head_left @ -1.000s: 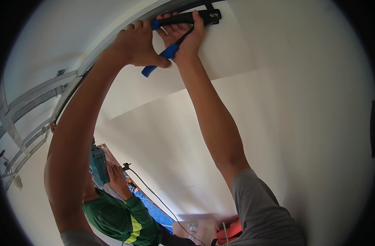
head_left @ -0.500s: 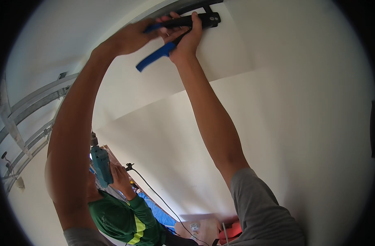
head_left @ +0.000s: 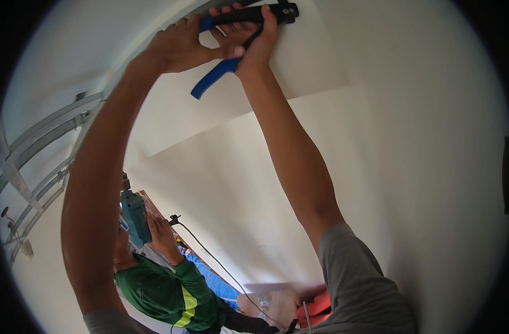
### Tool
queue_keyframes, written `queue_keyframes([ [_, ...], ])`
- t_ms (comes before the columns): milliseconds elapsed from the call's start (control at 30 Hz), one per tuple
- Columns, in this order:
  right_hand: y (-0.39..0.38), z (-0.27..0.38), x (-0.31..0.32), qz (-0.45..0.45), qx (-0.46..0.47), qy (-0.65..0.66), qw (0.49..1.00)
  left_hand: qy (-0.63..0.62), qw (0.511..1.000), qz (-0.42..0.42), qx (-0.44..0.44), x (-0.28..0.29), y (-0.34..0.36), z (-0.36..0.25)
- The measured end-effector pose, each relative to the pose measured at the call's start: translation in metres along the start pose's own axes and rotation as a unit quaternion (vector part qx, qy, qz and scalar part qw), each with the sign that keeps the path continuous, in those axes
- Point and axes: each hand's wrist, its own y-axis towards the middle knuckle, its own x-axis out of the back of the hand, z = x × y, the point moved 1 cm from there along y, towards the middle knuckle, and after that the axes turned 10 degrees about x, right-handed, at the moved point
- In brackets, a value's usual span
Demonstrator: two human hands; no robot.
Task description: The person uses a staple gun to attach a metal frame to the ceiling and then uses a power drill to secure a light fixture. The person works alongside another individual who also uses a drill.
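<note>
A black hand tool with blue-sleeved handles [head_left: 212,78], like a rivet gun or crimper, is raised overhead at a dark metal strip along the ceiling edge. My left hand [head_left: 179,47] is closed on its upper handle, thumb stretched toward the lower one. My right hand [head_left: 251,47] holds the tool near its head, thumb up along the black body, other fingers curled loosely behind it. The lower blue handle hangs down and to the left, below both hands.
Metal ceiling framing [head_left: 46,133] runs along the left. Below, a co-worker [head_left: 171,292] in green holds a teal corded drill [head_left: 135,214] upright. A white wall [head_left: 404,139] fills the right. A blue sheet [head_left: 215,278], a board [head_left: 260,300] and red objects [head_left: 315,306] lie low down.
Both my hands and the tool have shifted slightly upward. My left thumb has lifted off the lower handle and now sits higher. The co-worker's drill dipped, then rose again.
</note>
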Motion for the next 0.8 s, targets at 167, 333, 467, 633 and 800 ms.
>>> queue_keyframes([
  [167,0.005,-0.004,-0.008,-0.057,0.013,0.019,0.998,0.072,0.991,0.108,0.017,0.02,0.0,-0.011],
  [333,0.02,-0.012,-0.024,-0.183,0.072,-0.062,0.979,0.007,0.992,0.126,0.0,0.047,0.009,-0.017],
  [467,0.029,-0.016,-0.034,-0.213,0.081,-0.118,0.966,0.011,0.985,0.173,0.017,0.066,0.019,-0.023],
  [633,0.028,-0.014,-0.041,-0.215,0.07,-0.103,0.969,0.019,0.991,0.129,-0.018,0.068,0.023,-0.02],
  [800,0.026,-0.012,-0.046,-0.216,0.084,-0.098,0.968,0.08,0.996,0.044,-0.02,0.037,0.004,-0.012],
])
